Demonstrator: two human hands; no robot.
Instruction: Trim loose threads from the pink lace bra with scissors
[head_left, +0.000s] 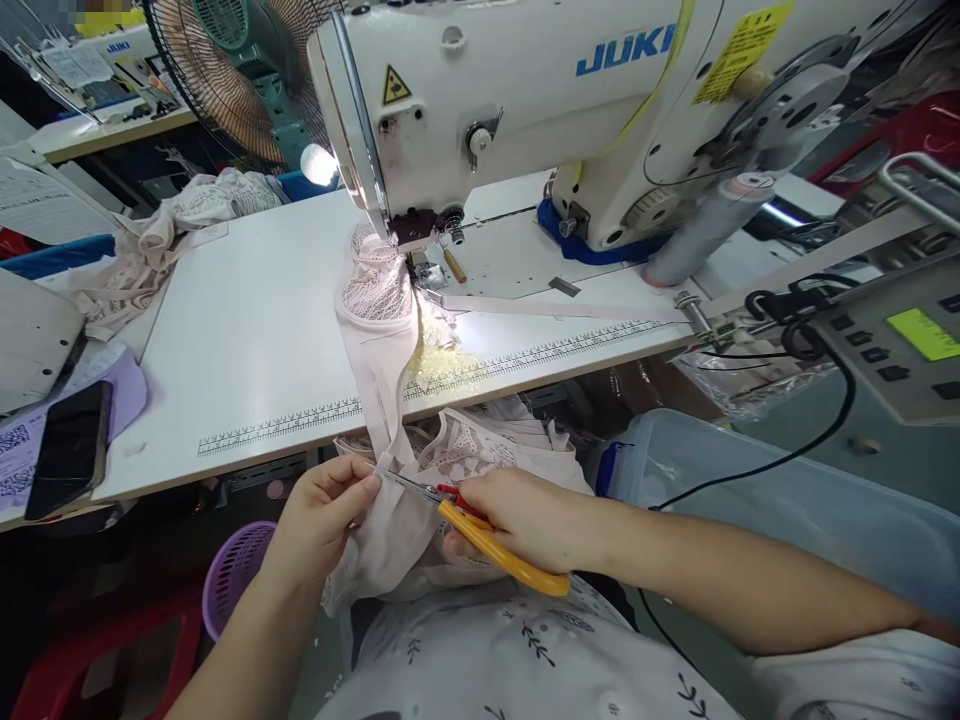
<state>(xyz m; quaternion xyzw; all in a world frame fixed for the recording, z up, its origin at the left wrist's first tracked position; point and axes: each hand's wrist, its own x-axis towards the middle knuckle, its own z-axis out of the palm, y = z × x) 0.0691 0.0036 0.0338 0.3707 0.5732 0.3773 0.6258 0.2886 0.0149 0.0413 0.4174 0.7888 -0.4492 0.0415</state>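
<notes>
My right hand (521,515) is closed around a pair of scissors (499,550) with orange and red handles. Their blades point left and meet the pale pink fabric near my left fingertips. My left hand (319,515) pinches the edge of a pale pink lace garment (379,370) just below the table edge. From there the garment runs up over the table to the needle area of the sewing machine (495,90). More pale pink lace fabric (480,450) lies bunched in my lap beneath the scissors. A strip of pink tape (555,308) stretches from the needle area to a guide at the right.
A smartphone (71,450) lies on purple paper at the left. Yellowish scraps (446,362) lie beside the printed ruler. A fan (255,70) stands behind, a purple basket (236,575) below, and a clear plastic bin (787,500) at the right with a black cable across it.
</notes>
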